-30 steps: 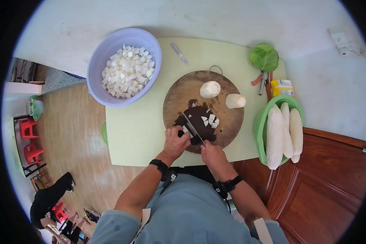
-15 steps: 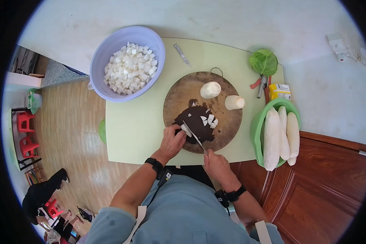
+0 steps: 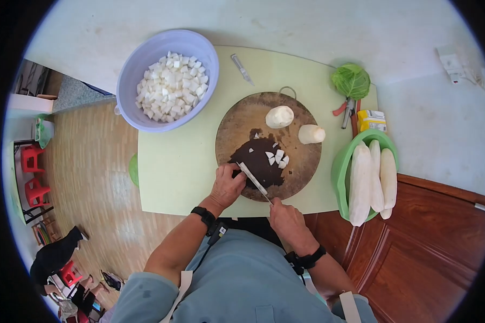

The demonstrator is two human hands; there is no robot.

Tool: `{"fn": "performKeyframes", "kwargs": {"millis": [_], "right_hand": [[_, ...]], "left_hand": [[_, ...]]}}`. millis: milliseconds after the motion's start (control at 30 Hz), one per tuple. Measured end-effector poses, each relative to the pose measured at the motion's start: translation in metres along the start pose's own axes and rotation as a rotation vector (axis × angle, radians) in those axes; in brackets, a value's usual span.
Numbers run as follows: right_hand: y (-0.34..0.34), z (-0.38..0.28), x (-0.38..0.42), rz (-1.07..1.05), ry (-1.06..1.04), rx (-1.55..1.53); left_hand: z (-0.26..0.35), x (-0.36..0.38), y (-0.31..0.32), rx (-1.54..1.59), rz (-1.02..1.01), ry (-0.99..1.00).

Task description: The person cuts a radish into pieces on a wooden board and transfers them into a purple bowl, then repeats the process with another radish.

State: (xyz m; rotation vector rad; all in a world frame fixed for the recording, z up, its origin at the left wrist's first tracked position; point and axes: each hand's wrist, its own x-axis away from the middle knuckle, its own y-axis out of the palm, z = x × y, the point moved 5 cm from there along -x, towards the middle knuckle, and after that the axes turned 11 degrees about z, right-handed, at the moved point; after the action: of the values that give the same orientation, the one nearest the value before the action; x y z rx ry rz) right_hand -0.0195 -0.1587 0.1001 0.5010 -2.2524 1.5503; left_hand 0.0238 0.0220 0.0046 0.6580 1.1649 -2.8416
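Note:
On the round wooden board (image 3: 231,124), my right hand (image 3: 287,218) is closed round the handle of a knife (image 3: 256,183), whose blade points up and left. My left hand (image 3: 229,184) is closed at the blade's far end, its fingertips on a white radish piece that the blade and fingers mostly hide. Several small cut pieces (image 3: 279,155) lie on the dark wet patch of the board. Two thick radish chunks, one (image 3: 279,117) near the board's metal ring and one (image 3: 311,134) to its right, stand or lie behind them.
A purple bowl (image 3: 125,89) of white cubes is at the back left. A peeler (image 3: 242,69) lies beside it. To the right are a cabbage (image 3: 351,81), a yellow packet (image 3: 372,120) and a green basin (image 3: 339,180) with long radishes. Another person (image 3: 56,258) is far off at lower left.
The knife blade has shifted slightly left and up, over the piece at my left fingertips. Both hands keep nearly the same place.

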Motion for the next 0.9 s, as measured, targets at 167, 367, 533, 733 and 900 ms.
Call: {"fn": "performKeyframes", "kwargs": {"millis": [167, 367, 533, 733, 900], "right_hand": [[-0.006, -0.006, -0.003, -0.040, 0.003, 0.018], [0.008, 0.001, -0.011, -0.058, 0.034, 0.032], [0.013, -0.008, -0.028, -0.018, 0.016, -0.029], [0.028, -0.012, -0.041, 0.057, 0.008, -0.037], [0.024, -0.010, -0.042, 0.091, 0.012, -0.049]], "left_hand": [[0.000, -0.001, -0.002, 0.007, 0.004, 0.002], [-0.001, 0.000, 0.001, 0.004, 0.006, -0.004], [0.001, -0.001, 0.000, 0.016, 0.032, 0.004], [0.001, 0.000, 0.001, 0.023, 0.018, 0.013], [0.003, -0.005, -0.001, 0.018, 0.055, 0.039]]}}
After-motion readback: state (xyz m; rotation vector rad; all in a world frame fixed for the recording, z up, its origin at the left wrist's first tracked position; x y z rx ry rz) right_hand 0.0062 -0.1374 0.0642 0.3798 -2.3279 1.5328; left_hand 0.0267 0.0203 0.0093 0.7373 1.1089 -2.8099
